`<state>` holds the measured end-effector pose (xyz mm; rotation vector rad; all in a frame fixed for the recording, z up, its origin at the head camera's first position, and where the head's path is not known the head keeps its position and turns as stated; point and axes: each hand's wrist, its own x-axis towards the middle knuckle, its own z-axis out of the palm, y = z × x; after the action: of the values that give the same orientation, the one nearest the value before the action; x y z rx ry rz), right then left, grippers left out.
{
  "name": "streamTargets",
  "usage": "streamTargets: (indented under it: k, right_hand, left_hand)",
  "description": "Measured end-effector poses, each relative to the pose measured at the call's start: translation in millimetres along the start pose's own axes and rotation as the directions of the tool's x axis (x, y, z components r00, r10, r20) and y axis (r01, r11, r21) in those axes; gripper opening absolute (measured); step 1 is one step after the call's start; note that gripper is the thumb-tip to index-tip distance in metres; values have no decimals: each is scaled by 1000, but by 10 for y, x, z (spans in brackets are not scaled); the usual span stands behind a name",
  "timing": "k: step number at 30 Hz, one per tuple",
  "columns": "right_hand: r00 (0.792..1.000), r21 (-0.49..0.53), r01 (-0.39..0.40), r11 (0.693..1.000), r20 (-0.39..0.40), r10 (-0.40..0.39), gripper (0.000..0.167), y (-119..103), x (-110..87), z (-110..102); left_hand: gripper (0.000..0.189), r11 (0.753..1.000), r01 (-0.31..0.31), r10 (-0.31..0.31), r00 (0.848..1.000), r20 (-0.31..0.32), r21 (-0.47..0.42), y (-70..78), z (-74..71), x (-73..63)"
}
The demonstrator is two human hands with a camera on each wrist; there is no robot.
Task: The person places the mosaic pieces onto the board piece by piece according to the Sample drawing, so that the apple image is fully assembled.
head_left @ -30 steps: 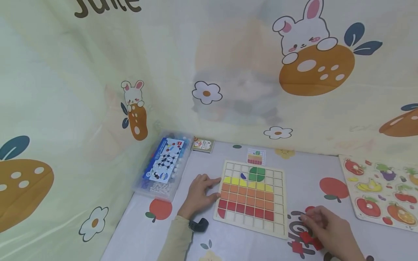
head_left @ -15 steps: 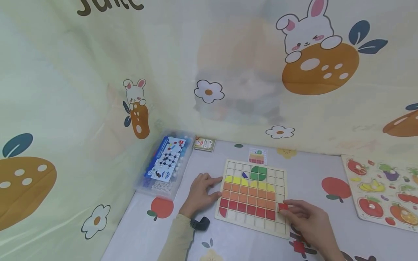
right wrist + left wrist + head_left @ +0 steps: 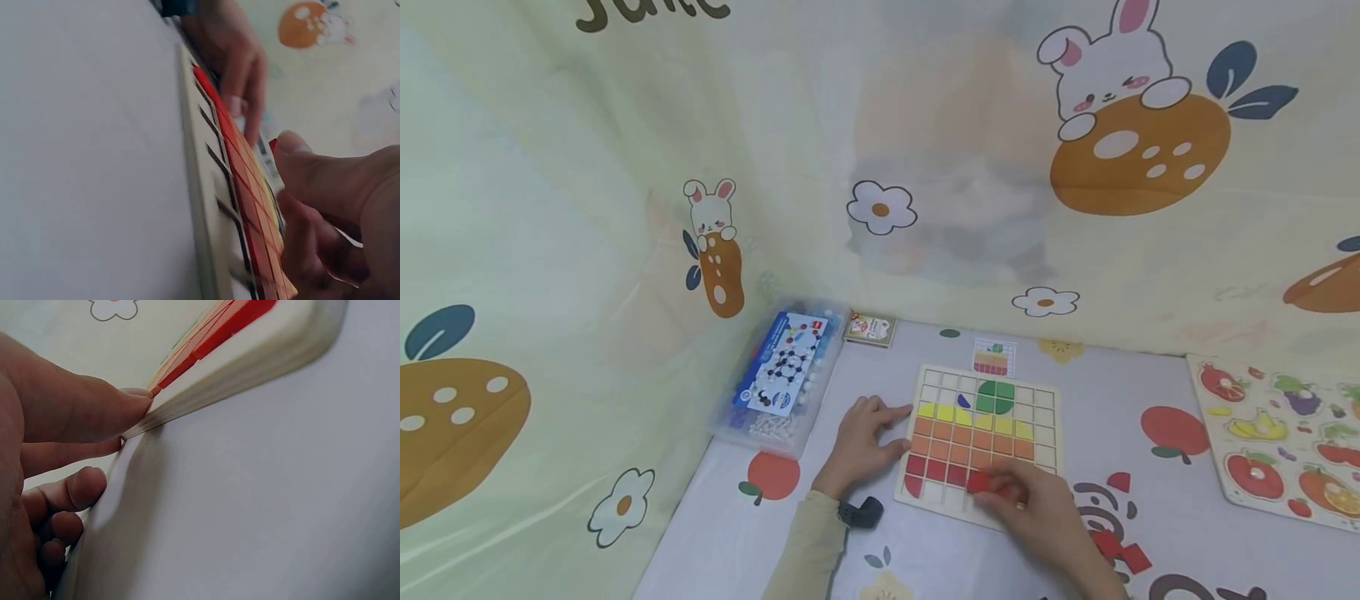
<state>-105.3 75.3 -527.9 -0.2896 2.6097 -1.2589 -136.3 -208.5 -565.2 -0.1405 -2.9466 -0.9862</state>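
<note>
A wooden grid board [image 3: 1043, 417] lies on the table, with rows of yellow, orange and red tiles, a green leaf shape and a small blue piece set in it. At its left edge my left hand [image 3: 859, 446] rests thumb and index fingertip; in the left wrist view the thumb [image 3: 94, 412] touches the board's side and the other fingers are loosely bent. My right hand [image 3: 1033, 504] pinches a red square tile [image 3: 977, 482] over the red rows and covers the board's lower right part. Only a sliver of that red tile [image 3: 273, 144] shows in the right wrist view.
Loose red tiles [image 3: 1135, 558] and a rounded red piece [image 3: 1118, 482] lie right of the board. Behind it is a small pattern card [image 3: 992, 358]. A plastic box [image 3: 786, 367] and a small booklet [image 3: 871, 328] stand back left; a fruit puzzle board [image 3: 1217, 429] lies far right.
My right hand has picked a red tile from the loose pieces at the right and carried it left over the board's red rows. My left hand has stayed at the board's left edge.
</note>
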Motion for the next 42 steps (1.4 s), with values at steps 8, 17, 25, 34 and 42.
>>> streamTargets:
  k: [8, 17, 25, 34, 42]
  right_hand:
    - [991, -163, 130, 978, -12, -134, 28, -218, 44, 324]
    - [995, -251, 90, 964, -11, -96, 32, -305, 62, 507]
    - [997, -229, 67, 971, -10, -72, 27, -263, 73, 520]
    - [996, -275, 79, 958, -27, -90, 19, -265, 55, 531]
    - [999, -199, 37, 979, -24, -43, 18, -162, 97, 273]
  left_hand:
    - [54, 1000, 3, -3, 1000, 3, 7, -10, -1, 1]
    - [54, 1000, 2, -2, 1000, 0, 13, -18, 5, 1]
    - [55, 1000, 14, -14, 1000, 10, 5, -4, -5, -2]
    - [55, 1000, -2, 2, 1000, -1, 15, -13, 12, 11]
    - [55, 1000, 1, -1, 1000, 1, 16, -21, 14, 8]
